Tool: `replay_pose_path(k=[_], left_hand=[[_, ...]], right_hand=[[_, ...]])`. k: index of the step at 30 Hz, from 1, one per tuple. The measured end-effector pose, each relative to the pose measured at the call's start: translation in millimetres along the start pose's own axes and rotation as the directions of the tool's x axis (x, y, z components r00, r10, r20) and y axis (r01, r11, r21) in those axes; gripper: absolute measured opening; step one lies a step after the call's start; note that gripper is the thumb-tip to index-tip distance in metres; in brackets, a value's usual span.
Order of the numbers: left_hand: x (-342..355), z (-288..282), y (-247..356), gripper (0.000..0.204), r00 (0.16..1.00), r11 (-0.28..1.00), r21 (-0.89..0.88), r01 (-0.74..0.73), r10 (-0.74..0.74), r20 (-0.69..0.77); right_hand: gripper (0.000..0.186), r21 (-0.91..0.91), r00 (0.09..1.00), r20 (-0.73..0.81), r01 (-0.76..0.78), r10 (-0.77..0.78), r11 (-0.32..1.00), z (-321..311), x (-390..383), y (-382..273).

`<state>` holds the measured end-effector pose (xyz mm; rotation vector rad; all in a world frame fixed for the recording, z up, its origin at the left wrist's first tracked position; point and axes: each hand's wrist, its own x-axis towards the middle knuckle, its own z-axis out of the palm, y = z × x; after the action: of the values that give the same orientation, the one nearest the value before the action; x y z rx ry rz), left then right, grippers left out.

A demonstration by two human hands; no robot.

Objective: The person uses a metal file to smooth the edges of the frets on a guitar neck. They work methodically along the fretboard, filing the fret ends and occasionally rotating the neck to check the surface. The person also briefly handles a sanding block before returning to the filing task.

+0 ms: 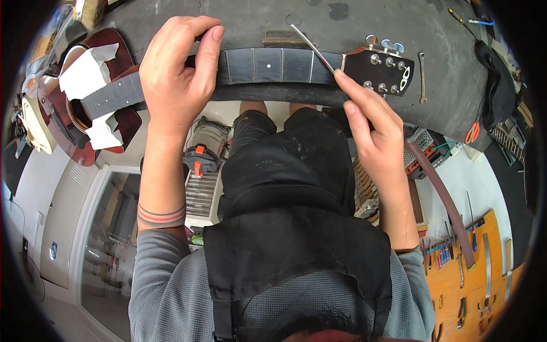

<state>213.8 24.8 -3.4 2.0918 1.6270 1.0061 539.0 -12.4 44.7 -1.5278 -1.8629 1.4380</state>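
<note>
An acoustic guitar lies across the dark bench, its red-brown body [62, 122] at the left and its black headstock [393, 71] with silver tuners at the right. Above the fretboard [268, 65], my left hand [179, 68] is closed, fingers curled and thumb near the index finger; whatever it may hold is hidden. Between the fingertips of my right hand [373, 119] is a slim metal rod-like tool [310, 45]. It slants over the fretboard close to the headstock, its far tip pointing up and left. From this view I cannot tell whether it touches the frets.
White paper sheets [88, 71] cover parts of the guitar body. A wrench [422, 77] lies right of the headstock, with orange-handled scissors [472, 132] near the bench edge. Beyond the neck sits a narrow dark block [285, 38]. Tools hang on an orange board [473, 285] at lower right.
</note>
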Motion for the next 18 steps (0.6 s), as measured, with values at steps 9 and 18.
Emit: replay_pose_path(k=[9,18], left_hand=[[2.5,-1.9,3.7,0.010,0.999,1.000,-0.008,0.029,-0.028,0.018],[1.3,-3.6,5.6,0.010,0.998,0.998,-0.043,0.041,-0.039,0.040]], right_hand=[[0.051,0.042,0.999,-0.045,-0.002,0.004,0.999,4.9,-0.3,1.2],[0.067,-0.260,0.992,-0.060,0.091,-0.110,0.961,2.6,-4.3,0.2]])
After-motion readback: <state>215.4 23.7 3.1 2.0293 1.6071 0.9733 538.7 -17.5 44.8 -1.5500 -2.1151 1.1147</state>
